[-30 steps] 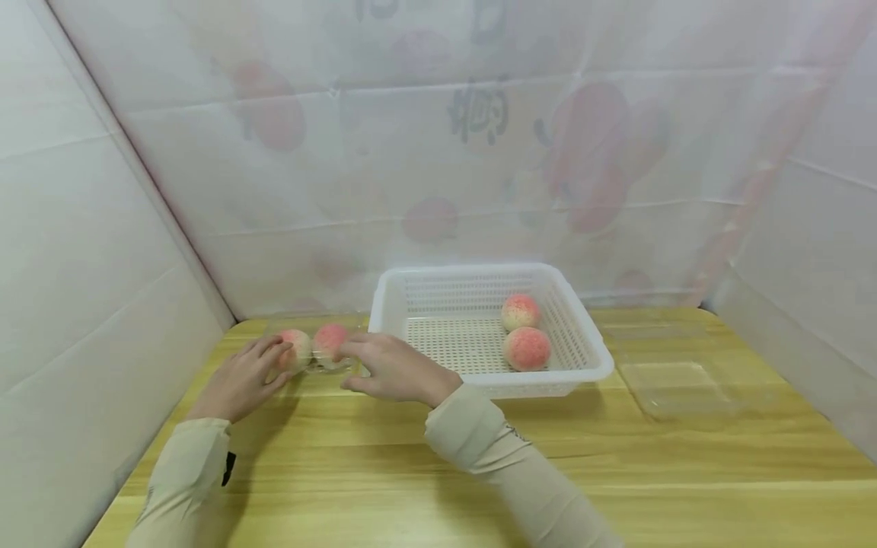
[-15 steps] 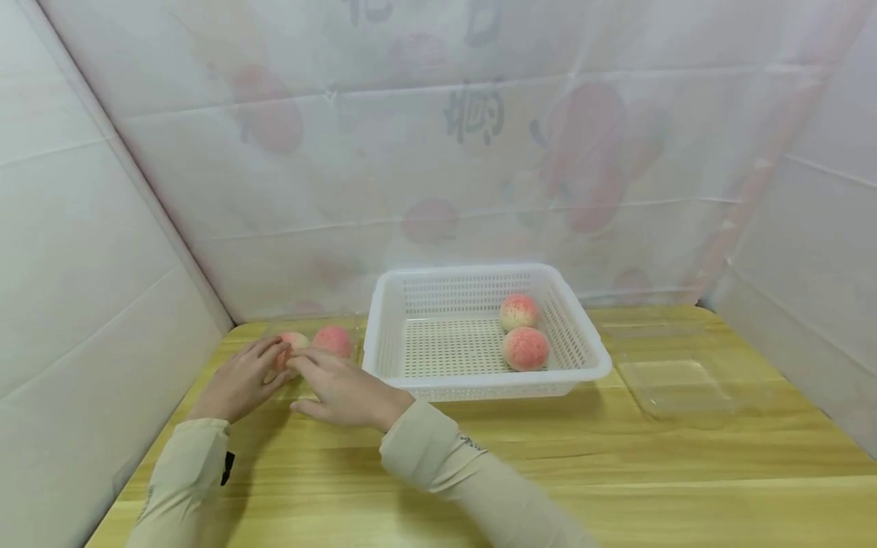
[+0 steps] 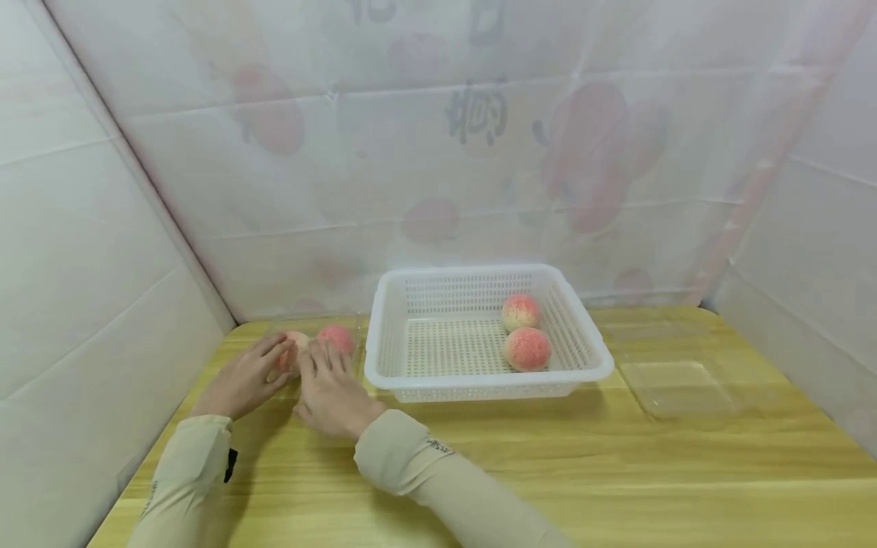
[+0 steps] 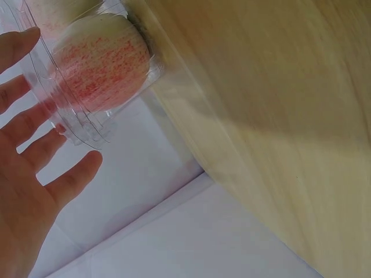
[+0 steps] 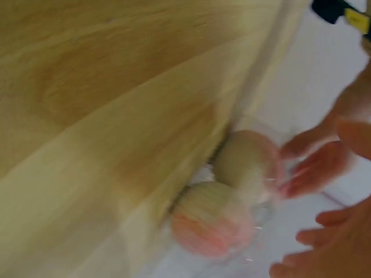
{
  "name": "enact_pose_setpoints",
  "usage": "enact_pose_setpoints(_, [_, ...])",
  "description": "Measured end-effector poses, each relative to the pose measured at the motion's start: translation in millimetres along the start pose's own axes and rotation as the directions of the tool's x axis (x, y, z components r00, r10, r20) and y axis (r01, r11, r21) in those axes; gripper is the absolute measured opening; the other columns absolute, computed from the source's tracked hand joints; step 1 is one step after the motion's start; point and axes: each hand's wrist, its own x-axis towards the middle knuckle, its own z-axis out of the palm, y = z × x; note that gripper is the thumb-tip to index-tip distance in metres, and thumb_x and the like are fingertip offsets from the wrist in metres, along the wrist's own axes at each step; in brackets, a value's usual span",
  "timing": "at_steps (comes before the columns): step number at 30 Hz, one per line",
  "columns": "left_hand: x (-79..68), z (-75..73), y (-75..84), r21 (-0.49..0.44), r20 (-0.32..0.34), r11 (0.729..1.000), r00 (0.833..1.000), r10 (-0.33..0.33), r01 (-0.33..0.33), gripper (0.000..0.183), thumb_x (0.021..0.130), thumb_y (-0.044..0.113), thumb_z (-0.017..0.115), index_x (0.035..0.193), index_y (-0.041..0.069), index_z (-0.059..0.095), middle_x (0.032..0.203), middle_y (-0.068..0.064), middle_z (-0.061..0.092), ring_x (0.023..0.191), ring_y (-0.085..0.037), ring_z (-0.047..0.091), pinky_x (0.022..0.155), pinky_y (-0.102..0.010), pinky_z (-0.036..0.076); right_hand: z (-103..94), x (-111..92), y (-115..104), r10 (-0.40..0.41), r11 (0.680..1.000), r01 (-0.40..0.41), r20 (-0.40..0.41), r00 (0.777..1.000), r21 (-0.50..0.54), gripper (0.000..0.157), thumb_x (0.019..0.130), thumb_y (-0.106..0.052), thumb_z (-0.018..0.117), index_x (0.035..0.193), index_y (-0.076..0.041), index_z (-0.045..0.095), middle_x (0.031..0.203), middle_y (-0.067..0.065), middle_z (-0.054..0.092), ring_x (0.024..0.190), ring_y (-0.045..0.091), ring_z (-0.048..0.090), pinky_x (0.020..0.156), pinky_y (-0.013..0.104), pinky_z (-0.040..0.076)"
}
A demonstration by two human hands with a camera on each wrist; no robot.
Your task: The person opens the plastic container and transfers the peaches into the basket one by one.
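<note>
Two pink-and-cream peaches, a left one [image 3: 293, 352] and a right one [image 3: 336, 339], sit side by side in a clear plastic clamshell box [image 4: 87, 128] at the table's left. My left hand [image 3: 237, 379] is at the box's left side; in the left wrist view its fingers [image 4: 26, 124] are spread, with some tips at the clear edge. Over the front of the box lies my right hand [image 3: 334, 392], fingers extended forward. In the right wrist view, its fingers [image 5: 330, 236] look loosely bent near the peaches; blur hides whether they touch the plastic.
A white perforated basket [image 3: 489, 379] stands at the back centre. Two more peaches, a rear one [image 3: 521, 312] and a front one [image 3: 527, 349], lie in its right half. Another clear plastic box [image 3: 678, 390] lies open on the right. White cloth walls [image 3: 438, 167] enclose the table.
My right hand has moved left from beside the right peach, across the box front, and turned so its fingers point forward. My left hand has stayed at the box's left side.
</note>
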Motion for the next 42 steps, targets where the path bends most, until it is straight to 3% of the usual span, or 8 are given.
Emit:
enact_pose_setpoints(6, [2.2, 1.5, 1.6, 0.000, 0.017, 1.000, 1.000, -0.006, 0.006, 0.047, 0.081, 0.013, 0.067, 0.120, -0.008, 0.052, 0.123, -0.027, 0.048, 0.109, -0.046, 0.047, 0.085, -0.056, 0.043, 15.7, 8.5, 5.0, 0.093, 0.992, -0.101, -0.109, 0.990, -0.075, 0.059, 0.091, -0.041, 0.048, 0.135, -0.005, 0.034, 0.142, 0.017, 0.027, 0.127, 0.042, 0.025, 0.103, 0.053, 0.025])
enact_pose_setpoints(10, [1.6, 2.3, 1.4, 0.010, -0.019, 1.000, 1.000, 0.011, -0.011, 0.045, 0.078, 0.010, 0.070, 0.117, -0.008, 0.055, 0.119, -0.027, 0.051, 0.104, -0.046, 0.050, 0.080, -0.055, 0.046, 23.7, 13.3, 7.3, 0.135, 0.990, -0.138, -0.157, 0.978, -0.011, 0.047, 0.094, -0.034, 0.044, 0.130, -0.004, 0.040, 0.134, 0.021, 0.035, 0.123, 0.047, 0.028, 0.102, 0.056, 0.025])
enact_pose_setpoints(17, [0.9, 5.7, -1.3, -0.012, -0.043, 0.999, 0.998, 0.035, -0.036, 0.047, 0.074, 0.006, 0.072, 0.115, -0.009, 0.054, 0.116, -0.028, 0.052, 0.093, -0.044, 0.056, 0.075, -0.052, 0.049, 30.6, 21.0, 12.4, 0.200, 0.978, -0.191, -0.123, 0.972, 0.083, 0.041, 0.094, -0.028, 0.046, 0.127, -0.005, 0.039, 0.129, 0.021, 0.034, 0.123, 0.037, 0.030, 0.103, 0.053, 0.022])
enact_pose_setpoints(22, [1.0, 7.6, -2.2, -0.012, -0.104, 0.996, 0.991, 0.083, -0.085, 0.048, 0.070, 0.002, 0.074, 0.113, -0.009, 0.055, 0.111, -0.028, 0.053, 0.083, -0.040, 0.059, 0.068, -0.048, 0.052, 31.8, 23.4, 16.7, 0.290, 0.957, -0.289, -0.090, 0.953, 0.019, 0.048, 0.090, -0.036, 0.051, 0.131, -0.015, 0.039, 0.132, 0.014, 0.031, 0.112, 0.031, 0.038, 0.095, 0.039, 0.032])
enact_pose_setpoints(26, [1.4, 6.9, -2.2, -0.006, -0.146, 0.992, 0.982, 0.123, -0.125, 0.047, 0.067, -0.001, 0.076, 0.109, -0.009, 0.057, 0.107, -0.026, 0.055, 0.077, -0.036, 0.060, 0.062, -0.045, 0.053, 35.7, 24.3, 20.1, 0.275, 0.955, -0.287, -0.141, 0.951, -0.074, 0.050, 0.088, -0.042, 0.052, 0.131, -0.017, 0.041, 0.130, 0.014, 0.035, 0.104, 0.027, 0.044, 0.088, 0.037, 0.038])
enact_pose_setpoints(36, [2.3, 3.9, -0.9, -0.005, -0.121, 0.995, 0.988, 0.099, -0.101, 0.047, 0.067, 0.001, 0.075, 0.111, -0.004, 0.058, 0.109, -0.022, 0.057, 0.085, -0.039, 0.058, 0.067, -0.049, 0.051, 41.5, 26.9, 25.9, 0.205, 0.954, -0.251, -0.255, 0.945, -0.163, 0.045, 0.086, -0.048, 0.054, 0.118, -0.017, 0.053, 0.118, 0.013, 0.045, 0.102, 0.029, 0.047, 0.089, 0.040, 0.037])
enact_pose_setpoints(42, [0.3, 3.0, 0.1, 0.012, -0.107, 0.996, 0.990, 0.090, -0.089, 0.048, 0.065, 0.002, 0.075, 0.110, -0.003, 0.058, 0.110, -0.020, 0.056, 0.087, -0.040, 0.056, 0.068, -0.049, 0.051, 41.9, 27.6, 26.1, 0.172, 0.947, -0.238, -0.285, 0.943, -0.217, 0.044, 0.086, -0.047, 0.053, 0.119, -0.018, 0.055, 0.112, 0.011, 0.050, 0.101, 0.030, 0.050, 0.090, 0.043, 0.039])
